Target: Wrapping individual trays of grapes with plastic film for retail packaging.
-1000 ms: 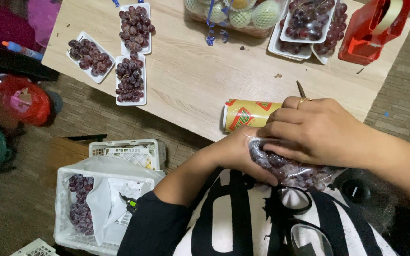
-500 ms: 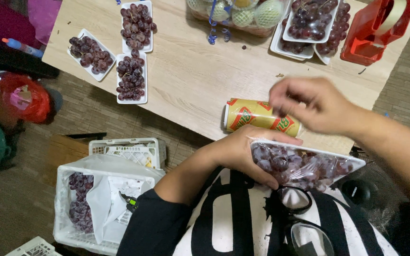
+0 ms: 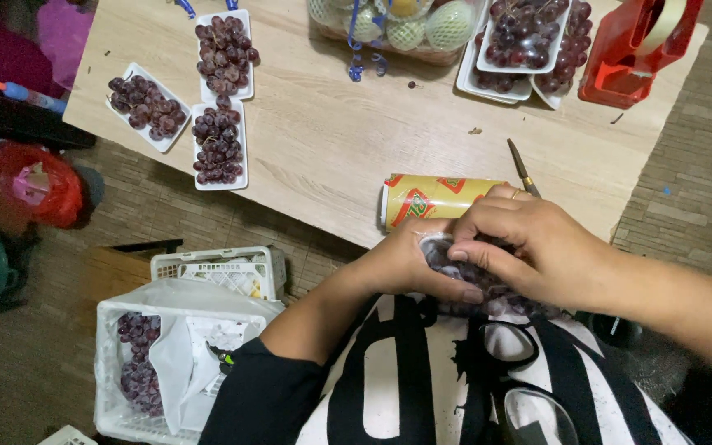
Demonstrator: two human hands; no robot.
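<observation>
Wooden table (image 3: 331, 140) holds 3 grape trays (image 3: 217, 144) beyond both hands (image 3: 488, 255).

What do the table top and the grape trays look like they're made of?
Table top: pale wood or wood-look laminate, matte, with visible grain lines. Trays: thin white foam or plastic, hard to say which, with a smooth dull surface and rounded corners.

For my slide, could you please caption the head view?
Both hands, left and right, wrap a grape tray beside a film roll.
</observation>
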